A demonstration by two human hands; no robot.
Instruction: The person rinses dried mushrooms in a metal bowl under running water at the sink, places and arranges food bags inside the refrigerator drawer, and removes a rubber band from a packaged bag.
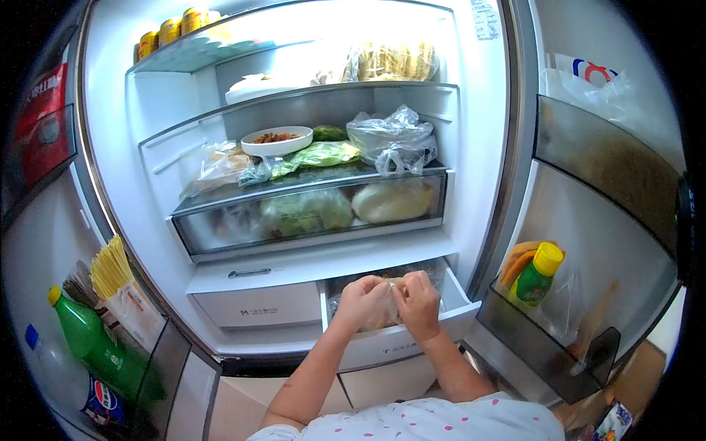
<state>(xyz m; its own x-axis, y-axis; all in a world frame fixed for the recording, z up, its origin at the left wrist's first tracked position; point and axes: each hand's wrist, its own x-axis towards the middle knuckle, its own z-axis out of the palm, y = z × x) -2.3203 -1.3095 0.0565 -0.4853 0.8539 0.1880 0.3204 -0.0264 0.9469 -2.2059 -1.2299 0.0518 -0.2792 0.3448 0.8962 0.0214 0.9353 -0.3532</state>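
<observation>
Both of my hands are over a pulled-out drawer (462,312) at the bottom right of the fridge. My left hand (363,301) is closed, its fingers pinching a clear plastic bag (384,314). Close beside it, my right hand (418,303) grips the same bag with thumb and fingers pressed together. The bag sits at the drawer opening, and its contents look brownish but are mostly hidden by my hands. More wrapped items lie behind it in the drawer, too covered to name.
A shut drawer (257,307) is on the left. Above, a crisper (312,213) holds vegetables; a white dish (276,145) and bagged food (393,136) sit on top. Open doors flank me, holding a green bottle (95,334), noodles (110,268) and a yellow-capped bottle (537,275).
</observation>
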